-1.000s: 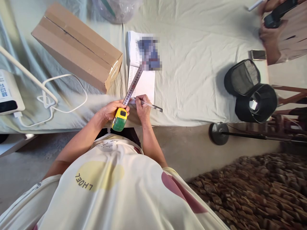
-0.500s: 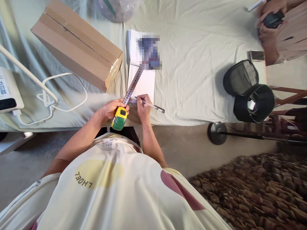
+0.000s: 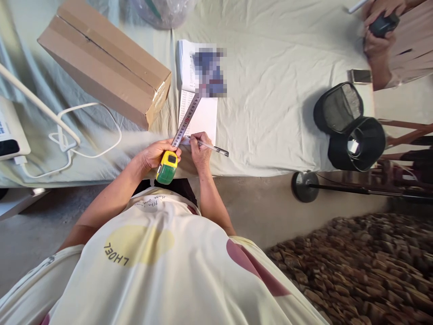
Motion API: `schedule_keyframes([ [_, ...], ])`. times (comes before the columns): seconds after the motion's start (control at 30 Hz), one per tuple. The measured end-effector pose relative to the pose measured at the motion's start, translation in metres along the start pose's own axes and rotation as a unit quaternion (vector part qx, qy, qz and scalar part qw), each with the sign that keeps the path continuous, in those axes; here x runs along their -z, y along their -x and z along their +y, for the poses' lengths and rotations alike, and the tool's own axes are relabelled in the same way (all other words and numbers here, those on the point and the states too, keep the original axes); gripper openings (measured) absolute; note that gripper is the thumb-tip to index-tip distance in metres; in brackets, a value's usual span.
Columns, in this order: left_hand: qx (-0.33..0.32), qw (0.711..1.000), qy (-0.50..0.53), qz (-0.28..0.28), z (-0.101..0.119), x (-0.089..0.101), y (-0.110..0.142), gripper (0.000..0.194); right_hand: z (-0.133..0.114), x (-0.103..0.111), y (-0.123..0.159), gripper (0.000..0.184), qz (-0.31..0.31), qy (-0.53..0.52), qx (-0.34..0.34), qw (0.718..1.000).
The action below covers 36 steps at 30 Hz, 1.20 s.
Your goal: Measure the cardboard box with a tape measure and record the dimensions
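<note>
My left hand (image 3: 158,154) is closed on a yellow and green tape measure (image 3: 167,168) at the table's front edge. Its pulled-out blade (image 3: 185,121) runs slantwise up across an open notebook (image 3: 207,115), and the far end goes under a blurred patch. In my right hand (image 3: 200,151) is a pen (image 3: 216,149), gripped between thumb and fingers. The pen's tip points left, close beside the blade near the notebook's lower edge; whether it touches the paper I cannot tell.
A cardboard box (image 3: 104,67) lies left of the notebook, near a white cable (image 3: 96,106) and a white device (image 3: 13,131). A plastic bag (image 3: 165,11) is at the back. Rightward stand an open black case (image 3: 356,144) and another person's hands (image 3: 380,45) holding a dark object.
The whole view has shifted slightly, so things sit a little further left. Both hands keep their holds on the tape measure and the pen, with little visible movement.
</note>
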State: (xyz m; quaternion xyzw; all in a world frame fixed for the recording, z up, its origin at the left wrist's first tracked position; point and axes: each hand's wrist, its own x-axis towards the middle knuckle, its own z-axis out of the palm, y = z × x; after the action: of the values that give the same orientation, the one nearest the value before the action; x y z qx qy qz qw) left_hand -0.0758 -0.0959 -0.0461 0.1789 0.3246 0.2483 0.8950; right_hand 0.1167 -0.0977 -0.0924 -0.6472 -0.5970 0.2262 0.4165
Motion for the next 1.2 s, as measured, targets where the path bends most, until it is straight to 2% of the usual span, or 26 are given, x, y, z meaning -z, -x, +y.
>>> schedule_keyframes([
  [0.17,-0.003,1.0,-0.004,-0.009,0.0,0.0017,-0.0007,0.054,0.0003,-0.001,0.0007,0.018,0.01,0.012,0.001,1.0],
  [0.67,-0.002,1.0,-0.008,-0.01,0.0,0.0026,-0.0009,0.054,0.0054,-0.0019,0.0009,0.021,0.039,0.019,0.048,0.998],
  [0.87,-0.004,1.0,-0.006,-0.01,0.0001,0.0024,-0.0002,0.055,0.0047,-0.0024,0.0008,0.018,0.035,0.014,0.043,0.998],
  [1.07,-0.004,1.0,-0.009,-0.007,-0.0002,0.0028,-0.0002,0.046,0.0041,-0.0016,0.0016,0.016,0.043,-0.003,0.035,0.998],
  [1.2,-0.001,1.0,-0.014,-0.009,0.0003,0.0029,-0.0002,0.05,0.0034,-0.0021,0.001,0.016,0.05,0.005,0.04,0.998],
])
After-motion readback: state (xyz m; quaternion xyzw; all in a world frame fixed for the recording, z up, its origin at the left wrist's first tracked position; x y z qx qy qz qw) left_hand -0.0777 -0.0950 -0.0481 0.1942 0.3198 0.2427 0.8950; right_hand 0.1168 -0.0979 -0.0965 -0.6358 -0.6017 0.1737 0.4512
